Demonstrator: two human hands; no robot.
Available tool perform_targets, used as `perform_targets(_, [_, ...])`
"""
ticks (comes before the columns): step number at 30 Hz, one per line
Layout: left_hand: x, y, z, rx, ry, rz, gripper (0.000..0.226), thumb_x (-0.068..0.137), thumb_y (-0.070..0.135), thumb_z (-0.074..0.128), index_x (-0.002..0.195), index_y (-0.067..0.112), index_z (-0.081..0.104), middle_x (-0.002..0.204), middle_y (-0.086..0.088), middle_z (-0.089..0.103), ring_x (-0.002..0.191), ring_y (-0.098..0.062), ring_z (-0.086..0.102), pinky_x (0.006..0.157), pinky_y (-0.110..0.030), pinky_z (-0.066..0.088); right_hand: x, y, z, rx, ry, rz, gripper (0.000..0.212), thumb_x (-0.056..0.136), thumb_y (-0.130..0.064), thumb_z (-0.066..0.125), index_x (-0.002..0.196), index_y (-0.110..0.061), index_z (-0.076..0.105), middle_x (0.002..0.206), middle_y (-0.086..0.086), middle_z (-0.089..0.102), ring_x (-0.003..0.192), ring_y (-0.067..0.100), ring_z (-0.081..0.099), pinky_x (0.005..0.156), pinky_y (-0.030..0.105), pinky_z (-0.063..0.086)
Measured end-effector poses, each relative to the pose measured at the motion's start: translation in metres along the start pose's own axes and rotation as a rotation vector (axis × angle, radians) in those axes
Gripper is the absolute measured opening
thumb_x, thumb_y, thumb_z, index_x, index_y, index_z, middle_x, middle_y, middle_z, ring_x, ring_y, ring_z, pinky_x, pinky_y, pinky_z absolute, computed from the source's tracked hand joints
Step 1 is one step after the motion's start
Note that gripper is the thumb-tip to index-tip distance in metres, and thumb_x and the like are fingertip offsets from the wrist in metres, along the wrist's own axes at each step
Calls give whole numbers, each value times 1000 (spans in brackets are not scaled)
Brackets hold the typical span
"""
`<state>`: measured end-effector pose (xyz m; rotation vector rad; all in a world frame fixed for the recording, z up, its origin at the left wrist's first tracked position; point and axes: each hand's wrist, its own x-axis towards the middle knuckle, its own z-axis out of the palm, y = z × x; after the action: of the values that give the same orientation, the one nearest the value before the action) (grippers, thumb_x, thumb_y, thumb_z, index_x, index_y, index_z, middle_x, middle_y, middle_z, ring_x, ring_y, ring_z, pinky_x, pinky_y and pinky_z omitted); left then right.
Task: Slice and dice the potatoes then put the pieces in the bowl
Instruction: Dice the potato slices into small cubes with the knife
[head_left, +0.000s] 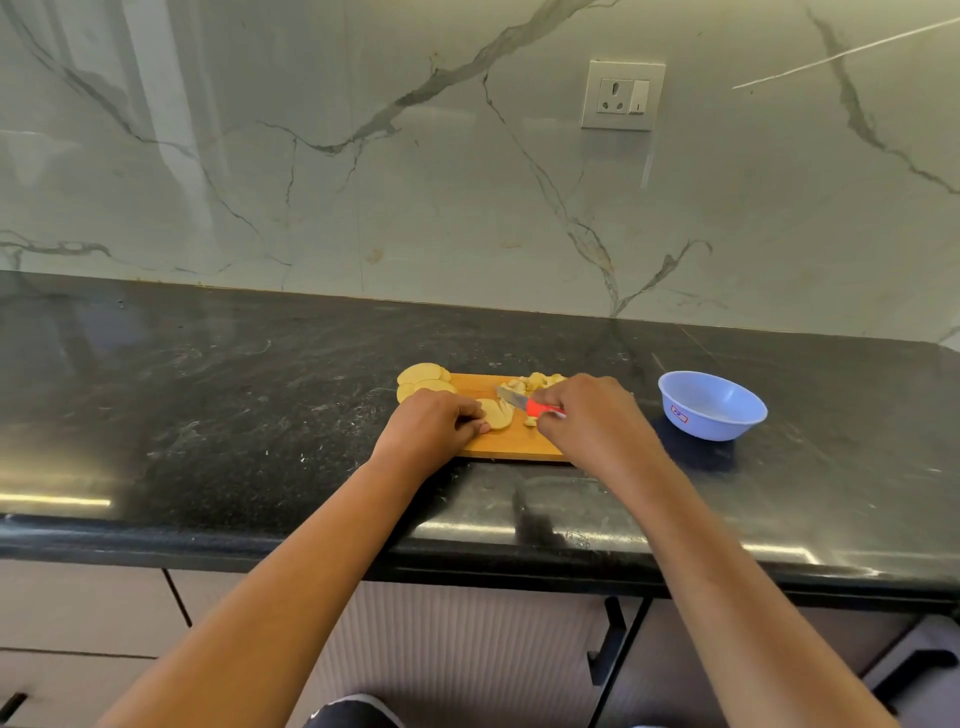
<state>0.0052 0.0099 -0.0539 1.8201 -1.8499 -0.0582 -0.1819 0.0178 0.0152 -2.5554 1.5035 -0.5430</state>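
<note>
Left hand: I am seeing the left hand (434, 423) lying knuckles-up over the near left part of the cutting board (511, 441), fingers curled under, the fingertips holding down the left edge of a potato slice (497, 414).
Left arm: it is reaching in bare from the lower left, the forearm straight and crossing the front edge of the surface (208, 395).
Right hand: the right hand (587, 421) is clenching the red handle of a knife (519, 402), knuckles up, the wrist bending slightly inward.
Right arm: it is coming in bare from the lower right, angling towards the board.
Knife: the blade is pointing left and away from me, its tip lying at the far right edge of the held slice.
Potato slices: two larger potato slices (423, 375) are overlapping at the board's far left corner, partly overhanging it.
Diced pieces: a small heap of diced pieces (535, 382) is sitting at the board's far right, just beyond the right hand.
Bowl: a pale blue bowl (711, 405) is standing upright on the dark surface, right of the board and apart from it.
Behind: a veined marble wall (363, 182) is carrying a white socket (622, 94).
</note>
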Motion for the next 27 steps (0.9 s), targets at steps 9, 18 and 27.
perform_targets(9, [3,-2,1,29,7,5,28,91,36,61,112,20,71,110,1,71,94,-15,64,84,-32,51,32,-8,32,-114,4,-1,22,90,-15,51,100,-16,71,78,1,57,72,17,51,55,24,38])
perform_targets(18, [2,-1,0,51,2,-17,31,91,38,60,115,21,69,113,2,70,96,-14,63,86,-31,51,-12,-3,32,-137,-78,-41,28,95,-18,47,117,-17,63,98,4,63,83,18,57,69,28,50])
perform_targets(27, [-4,4,-3,9,28,-47,33,90,39,62,117,21,68,111,3,70,98,-14,62,84,-27,49,-50,2,-6,1,-68,19,38,94,-19,49,129,-31,57,95,-2,66,71,9,59,57,20,44])
